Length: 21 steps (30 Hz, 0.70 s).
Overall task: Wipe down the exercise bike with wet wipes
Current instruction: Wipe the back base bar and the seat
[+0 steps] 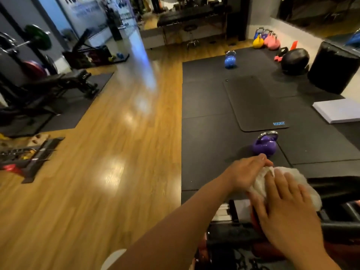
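1. A white wet wipe [292, 176] lies bunched on the black exercise bike [341, 227], at 4 o'clock in the view.
2. The left hand [247, 175] grips the wipe's edge, fingers curled.
3. The right hand [286, 209] presses flat on the wipe, fingers straight and spread.
4. A purple kettlebell [266, 146] stands on a black floor mat [206, 145], at 12 o'clock from the hands.

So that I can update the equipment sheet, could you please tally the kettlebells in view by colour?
Purple round kettlebell, steel handle, nearest the camera: 1
Blue round kettlebell alone on the black floor mat: 1
Yellow kettlebell in the far cluster: 1
Pink kettlebells beside it: 2, though blurred
Blue-purple kettlebell half hidden behind them: 1
Total: 6
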Motion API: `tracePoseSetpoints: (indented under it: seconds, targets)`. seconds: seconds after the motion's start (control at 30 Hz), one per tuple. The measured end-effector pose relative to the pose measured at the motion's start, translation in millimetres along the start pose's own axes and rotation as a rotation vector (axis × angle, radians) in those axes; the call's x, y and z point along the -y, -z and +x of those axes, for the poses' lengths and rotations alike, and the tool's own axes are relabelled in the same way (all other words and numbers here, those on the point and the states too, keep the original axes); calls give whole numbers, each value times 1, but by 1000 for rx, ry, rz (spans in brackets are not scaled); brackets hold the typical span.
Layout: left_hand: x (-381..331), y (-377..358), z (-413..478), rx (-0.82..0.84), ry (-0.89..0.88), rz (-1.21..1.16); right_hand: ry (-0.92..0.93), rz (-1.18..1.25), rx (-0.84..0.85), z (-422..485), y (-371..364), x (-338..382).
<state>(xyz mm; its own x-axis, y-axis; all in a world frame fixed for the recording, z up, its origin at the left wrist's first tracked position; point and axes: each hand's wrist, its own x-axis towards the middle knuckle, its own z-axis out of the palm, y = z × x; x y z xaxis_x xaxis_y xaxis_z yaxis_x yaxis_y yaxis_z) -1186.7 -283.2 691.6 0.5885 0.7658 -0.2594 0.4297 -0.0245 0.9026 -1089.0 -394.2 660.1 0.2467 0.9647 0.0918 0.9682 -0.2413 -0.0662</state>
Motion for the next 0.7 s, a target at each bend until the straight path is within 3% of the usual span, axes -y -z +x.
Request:
tracePoseSetpoints:
  seconds: [0.27, 0.33, 0.4, 0.47, 0.6, 0.7]
  targets:
    - [-10, -3, -19, -58, 66, -14, 304, 29, 11, -4, -32, 35]
    - [-11, -4, -20, -60, 85, 5, 247, 80, 68, -7, -20, 17]
    - [-4, -4, -17, -92, 80, 74, 147, 176, 1, -13, -12, -4]
    - [3, -3, -16, -128, 29, 100, 65, 161, -129, -18, -15, -28]
    - [0, -2, -11, -100, -53, 73, -136, 32, -141, 23, -32, -109]
    - [5, -8, -3, -128, -48, -31, -356, 225, -140, 41, -19, -142]
